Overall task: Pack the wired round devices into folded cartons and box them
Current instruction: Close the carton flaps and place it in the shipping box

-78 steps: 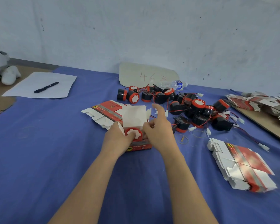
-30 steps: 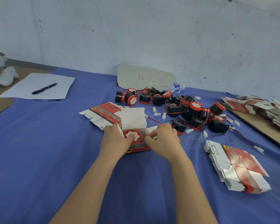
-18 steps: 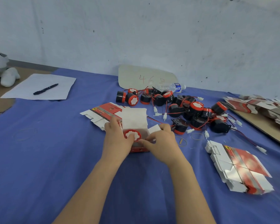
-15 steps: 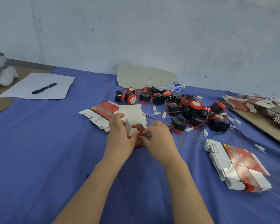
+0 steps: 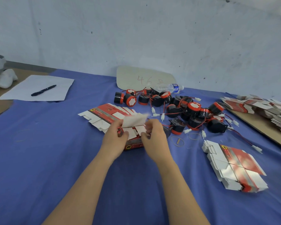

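Observation:
A small red-and-white carton [image 5: 133, 144] stands on the blue cloth between my hands. My left hand [image 5: 115, 140] grips its left side, and my right hand [image 5: 154, 137] pinches its right side at the flaps. Both side flaps lie folded inward over the opening, and the white top lid [image 5: 134, 120] leans forward above them, blurred. The device inside is hidden. Several black round devices with red caps and red wires [image 5: 183, 111] lie in a heap behind the carton.
Flat unfolded cartons lie behind my left hand [image 5: 104, 114], in a stack at the right [image 5: 234, 169] and on a brown board at the far right [image 5: 263, 108]. A water bottle [image 5: 169, 88], a cardboard sign [image 5: 143, 78], paper with a pen [image 5: 42, 90] and rubber bands [image 5: 178, 141] also lie about.
The red cap of the device was visible in the open carton; now the side flaps cover it and the lid has tipped forward. Both hands stayed at the carton.

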A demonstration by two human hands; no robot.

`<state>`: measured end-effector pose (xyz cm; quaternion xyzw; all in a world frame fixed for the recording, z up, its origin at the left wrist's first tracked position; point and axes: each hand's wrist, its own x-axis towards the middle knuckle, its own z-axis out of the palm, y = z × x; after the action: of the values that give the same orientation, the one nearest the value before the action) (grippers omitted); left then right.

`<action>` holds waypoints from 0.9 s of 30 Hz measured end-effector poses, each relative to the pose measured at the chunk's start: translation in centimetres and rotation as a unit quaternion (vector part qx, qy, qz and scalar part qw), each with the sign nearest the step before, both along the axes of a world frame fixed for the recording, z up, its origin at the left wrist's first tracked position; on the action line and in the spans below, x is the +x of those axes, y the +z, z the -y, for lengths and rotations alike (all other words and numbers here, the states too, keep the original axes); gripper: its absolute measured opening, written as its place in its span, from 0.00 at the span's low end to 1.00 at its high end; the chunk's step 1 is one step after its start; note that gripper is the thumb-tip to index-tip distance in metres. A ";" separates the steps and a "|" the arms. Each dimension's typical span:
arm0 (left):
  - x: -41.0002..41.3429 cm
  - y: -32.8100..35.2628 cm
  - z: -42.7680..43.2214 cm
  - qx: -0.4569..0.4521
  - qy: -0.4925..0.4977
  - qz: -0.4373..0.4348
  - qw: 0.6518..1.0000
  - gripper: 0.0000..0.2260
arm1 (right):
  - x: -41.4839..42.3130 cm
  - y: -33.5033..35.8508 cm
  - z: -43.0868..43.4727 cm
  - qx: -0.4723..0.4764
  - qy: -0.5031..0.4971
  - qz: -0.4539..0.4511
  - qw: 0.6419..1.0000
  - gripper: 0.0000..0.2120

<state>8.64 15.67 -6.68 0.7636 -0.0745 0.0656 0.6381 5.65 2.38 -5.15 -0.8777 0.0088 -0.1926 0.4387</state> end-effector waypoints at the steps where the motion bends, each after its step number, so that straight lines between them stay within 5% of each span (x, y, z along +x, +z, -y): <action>1: 0.0 0.0 -0.1 -0.005 -0.007 -0.004 1.000 0.14 | 0.0 0.0 0.0 0.014 -0.002 0.005 1.000 0.18; 4: 0.1 0.0 -0.1 -0.001 -0.011 -0.014 1.000 0.15 | -0.4 0.3 1.0 0.020 0.053 -0.014 0.998 0.31; 8: -0.2 0.4 -0.4 0.046 -0.003 0.031 0.998 0.14 | -0.5 0.7 2.4 -0.111 0.130 -0.089 0.981 0.23; 11: -0.5 0.2 -0.5 0.075 -0.055 0.061 0.994 0.03 | -0.6 0.9 2.5 -0.090 0.161 -0.094 0.978 0.23; 15: -0.5 -0.2 -0.6 0.149 -0.094 0.120 0.977 0.16 | -0.5 0.8 2.8 -0.063 0.114 -0.053 0.990 0.21; 27: -0.7 0.0 -0.7 0.107 -0.143 0.067 0.982 0.16 | -0.8 0.5 3.0 0.019 0.109 -0.087 0.990 0.20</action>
<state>7.98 16.32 -6.72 0.8026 -0.2316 0.0166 0.5495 4.90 -0.62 -4.69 -0.8784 -0.0451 -0.0668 0.4710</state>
